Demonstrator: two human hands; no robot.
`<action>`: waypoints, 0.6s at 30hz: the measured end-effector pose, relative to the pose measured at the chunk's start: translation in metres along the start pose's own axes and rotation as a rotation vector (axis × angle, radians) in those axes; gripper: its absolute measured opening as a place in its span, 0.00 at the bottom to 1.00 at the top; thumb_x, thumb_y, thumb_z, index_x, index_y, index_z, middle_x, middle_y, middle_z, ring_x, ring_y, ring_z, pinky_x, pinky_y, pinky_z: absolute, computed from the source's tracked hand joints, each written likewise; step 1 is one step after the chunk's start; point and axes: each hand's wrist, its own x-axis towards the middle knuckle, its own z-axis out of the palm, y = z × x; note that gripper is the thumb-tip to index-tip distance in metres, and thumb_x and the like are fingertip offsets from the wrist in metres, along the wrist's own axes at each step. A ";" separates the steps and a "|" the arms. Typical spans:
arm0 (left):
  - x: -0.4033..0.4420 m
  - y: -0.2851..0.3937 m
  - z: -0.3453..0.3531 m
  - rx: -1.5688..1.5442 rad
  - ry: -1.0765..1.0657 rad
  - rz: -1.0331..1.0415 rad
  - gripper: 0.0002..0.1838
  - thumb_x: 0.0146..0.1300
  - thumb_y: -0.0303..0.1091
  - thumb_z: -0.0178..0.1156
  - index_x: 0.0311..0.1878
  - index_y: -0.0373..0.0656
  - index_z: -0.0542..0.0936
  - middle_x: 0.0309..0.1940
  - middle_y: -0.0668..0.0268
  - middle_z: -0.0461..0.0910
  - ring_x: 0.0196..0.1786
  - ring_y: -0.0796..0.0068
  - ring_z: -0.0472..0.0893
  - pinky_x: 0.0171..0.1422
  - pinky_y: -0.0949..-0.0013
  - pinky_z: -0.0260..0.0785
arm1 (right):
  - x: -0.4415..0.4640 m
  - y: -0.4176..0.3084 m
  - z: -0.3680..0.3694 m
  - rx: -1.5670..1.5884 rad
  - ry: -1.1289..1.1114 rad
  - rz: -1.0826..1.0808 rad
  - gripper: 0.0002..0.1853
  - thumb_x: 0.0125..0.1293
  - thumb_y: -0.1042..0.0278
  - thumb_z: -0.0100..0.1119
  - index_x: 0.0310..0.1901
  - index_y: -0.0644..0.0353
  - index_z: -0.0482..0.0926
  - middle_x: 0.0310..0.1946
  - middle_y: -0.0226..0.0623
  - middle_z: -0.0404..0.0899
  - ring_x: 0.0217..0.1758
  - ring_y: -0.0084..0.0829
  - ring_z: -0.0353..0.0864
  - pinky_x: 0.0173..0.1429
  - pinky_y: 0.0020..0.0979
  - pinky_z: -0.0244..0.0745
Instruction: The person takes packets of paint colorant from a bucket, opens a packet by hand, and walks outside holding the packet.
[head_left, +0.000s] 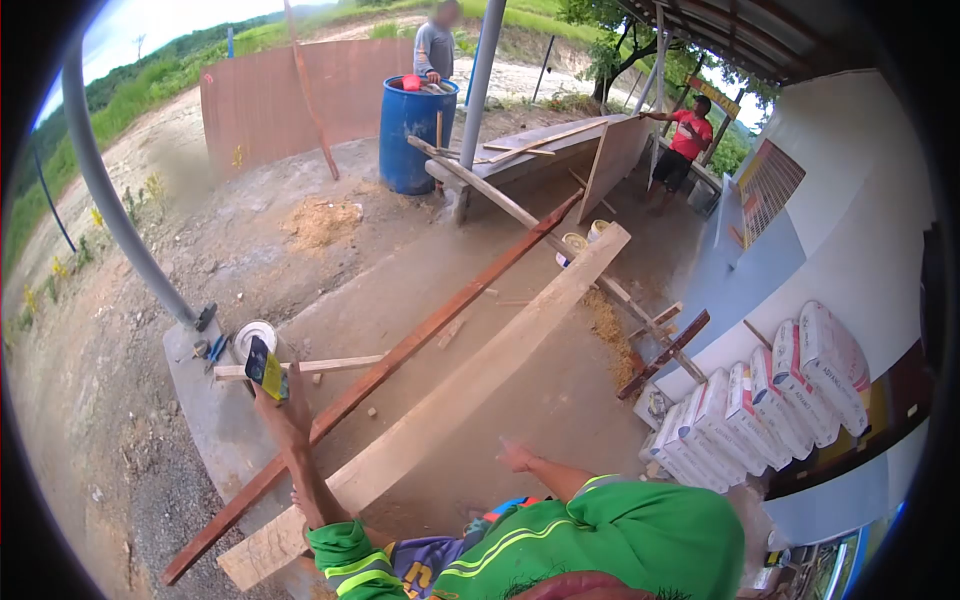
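Note:
My left hand (283, 405), on an outstretched arm, is closed around a flat black-and-yellow packet (264, 368); its kind cannot be made out. The packet is raised in front of a white bucket (256, 340). Below that arm lie a long pale plank (470, 375) and a thinner reddish-brown wooden beam (420, 335), which run side by side away from me. My right hand (517, 457) is to the right of the pale plank, apart from it. Motion smears its fingers, and I see nothing clear in it.
Stacked cement bags (755, 410) line the wall at right. A blue drum (405, 140) stands far off, with a person (435, 50) behind it. Another person in red (690, 130) is beside a leaning board (615, 160). A grey post (120, 200) rises at left.

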 end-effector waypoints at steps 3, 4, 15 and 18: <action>-0.003 0.015 0.004 0.005 -0.023 0.056 0.18 0.62 0.28 0.64 0.52 0.32 0.74 0.29 0.61 0.79 0.31 0.73 0.75 0.39 0.68 0.69 | -0.020 -0.034 -0.026 0.111 -0.085 0.085 0.42 0.65 0.51 0.55 0.73 0.65 0.50 0.69 0.58 0.61 0.72 0.51 0.61 0.74 0.42 0.58; -0.003 0.017 0.003 0.019 -0.017 0.096 0.18 0.62 0.28 0.64 0.52 0.32 0.74 0.28 0.61 0.78 0.30 0.73 0.75 0.38 0.67 0.69 | -0.037 -0.067 -0.053 0.142 -0.157 0.149 0.43 0.65 0.51 0.55 0.73 0.65 0.50 0.70 0.57 0.60 0.73 0.51 0.60 0.75 0.42 0.56; -0.009 0.018 0.009 0.032 -0.147 0.104 0.24 0.63 0.26 0.62 0.61 0.35 0.69 0.29 0.58 0.79 0.30 0.72 0.76 0.39 0.68 0.71 | -0.051 -0.076 -0.082 -0.714 -0.341 -0.222 0.42 0.63 0.51 0.57 0.74 0.60 0.51 0.63 0.57 0.69 0.64 0.48 0.71 0.70 0.40 0.62; -0.011 0.014 0.007 0.020 -0.155 0.195 0.27 0.63 0.26 0.61 0.65 0.35 0.67 0.27 0.57 0.77 0.28 0.72 0.76 0.37 0.68 0.71 | -0.069 -0.090 -0.086 0.288 -0.150 0.248 0.42 0.63 0.52 0.57 0.74 0.59 0.51 0.59 0.58 0.73 0.58 0.47 0.76 0.65 0.40 0.68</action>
